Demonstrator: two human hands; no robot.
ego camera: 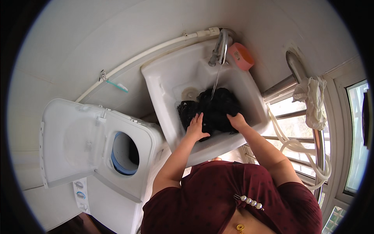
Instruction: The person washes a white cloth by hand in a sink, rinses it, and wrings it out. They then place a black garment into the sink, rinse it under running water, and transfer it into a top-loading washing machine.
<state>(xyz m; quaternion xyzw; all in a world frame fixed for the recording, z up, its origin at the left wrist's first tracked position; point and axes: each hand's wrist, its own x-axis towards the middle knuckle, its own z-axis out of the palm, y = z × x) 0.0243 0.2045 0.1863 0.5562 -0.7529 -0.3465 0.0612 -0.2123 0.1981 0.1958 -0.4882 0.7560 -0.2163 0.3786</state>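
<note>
A wet, bunched black cloth [219, 109] lies in the white sink [159, 87], with water from the metal faucet [224, 44] running onto it. My left hand [198, 128] rests against the cloth's near left part, thumb and fingers spread apart. At the cloth's right edge, my right hand [238, 121] grips a fold; the thumb shows while the other fingers are hidden by the fabric. Left of the heap, the round drain [190, 94] is partly visible in the basin.
A pink plastic container [242, 57] sits on the sink's back corner. To the left stands a washing machine [152, 146] with its lid [73, 143] raised. A turquoise brush [117, 85] hangs from the white wall pipe [152, 53]. A coiled white hose [295, 144] hangs by the window bars.
</note>
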